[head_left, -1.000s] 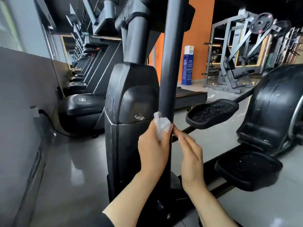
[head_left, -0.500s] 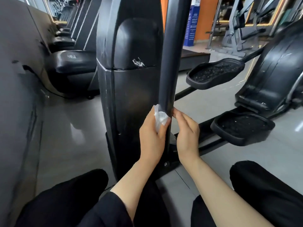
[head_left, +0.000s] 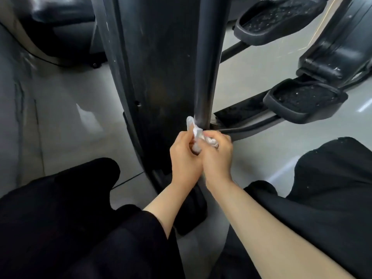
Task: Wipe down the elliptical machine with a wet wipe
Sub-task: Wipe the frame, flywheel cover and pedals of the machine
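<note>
The black elliptical machine fills the middle, with its upright housing (head_left: 159, 67) and a dark swing-arm pole (head_left: 209, 63) running down in front of it. A crumpled white wet wipe (head_left: 194, 130) sits at the pole's lower end. My left hand (head_left: 184, 158) and my right hand (head_left: 218, 156) are pressed together just below that spot, both with fingers curled round the wipe. Part of the wipe is hidden between my palms.
Two black foot pedals (head_left: 281, 19) (head_left: 304, 97) lie to the right on a dark rail (head_left: 251, 125). My knees in black trousers (head_left: 60, 208) (head_left: 332, 178) flank the machine on the grey floor (head_left: 70, 109). Another machine's base (head_left: 58, 27) stands at the upper left.
Both hands slid down the pole to its lower end. My right hand went from resting fingers beside the pole to gripping the wipe with the left. The view tilted downward.
</note>
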